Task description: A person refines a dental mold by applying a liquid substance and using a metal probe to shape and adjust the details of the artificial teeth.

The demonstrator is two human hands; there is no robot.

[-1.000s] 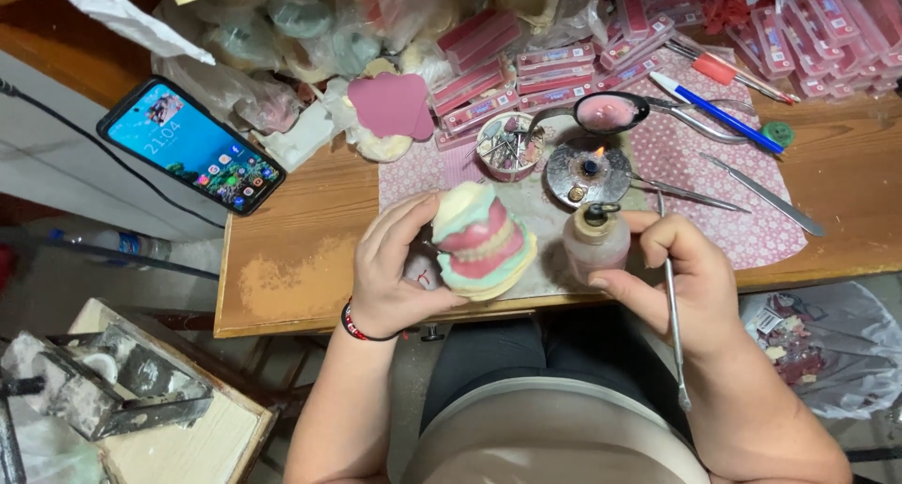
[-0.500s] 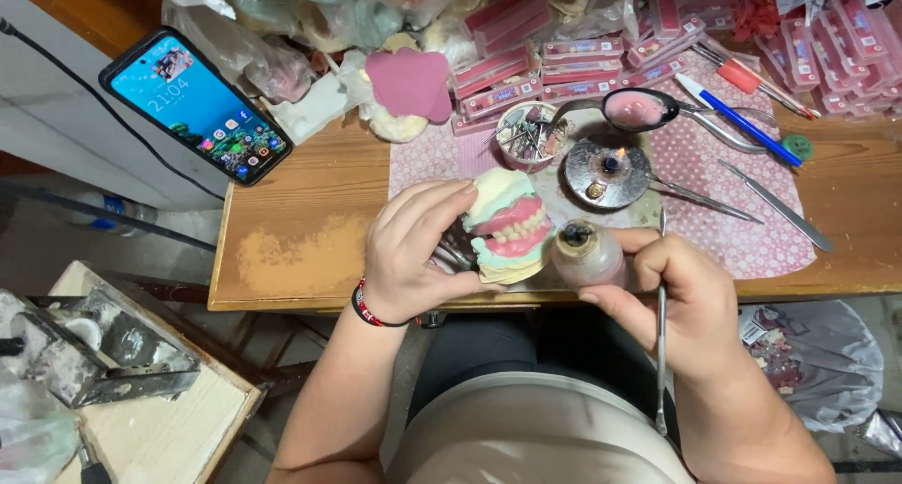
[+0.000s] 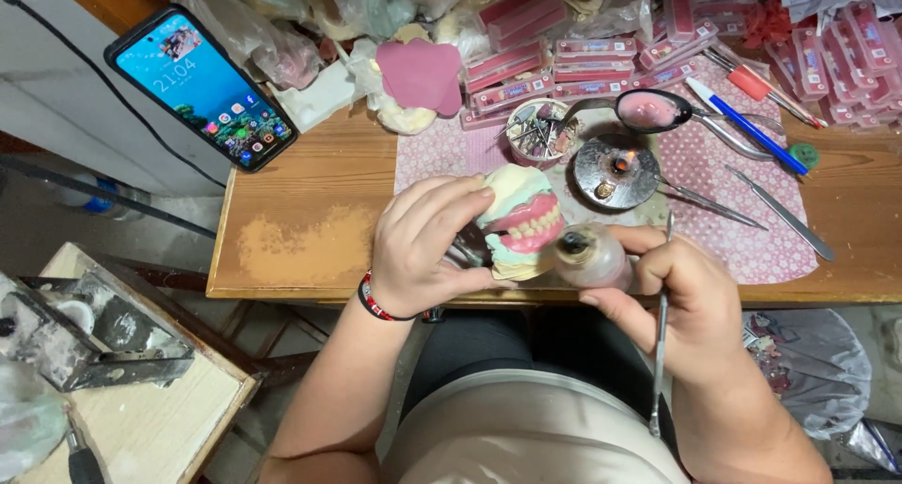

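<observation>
Fingers of the left hand [image 3: 423,249] grasp a denture model [image 3: 519,223] at the wooden worktop's [image 3: 301,240] near edge, the right hand [image 3: 681,291] gripping a small bottle [image 3: 590,256] and metal tool [image 3: 660,352], beside a burner [image 3: 615,169] on the patterned mat [image 3: 752,230], a phone [image 3: 200,87] overhanging the far left corner.

A: What can't you make out here?

B: The left hand [image 3: 423,249] covers the near-left part of the dental model [image 3: 520,223], so its hinge frame is mostly hidden. The right hand [image 3: 691,301] wraps the small glass bottle [image 3: 592,257]; its far side is out of sight.

A: And the edges?

B: The boxes of teeth [image 3: 846,47] at the far right run off the frame, and so does the tabletop [image 3: 301,230] on the right. The metal block [image 3: 89,329] at near left is cut off too.

A: The little dish?

B: The bits in the round dish [image 3: 537,132] are too small to tell apart.
</observation>
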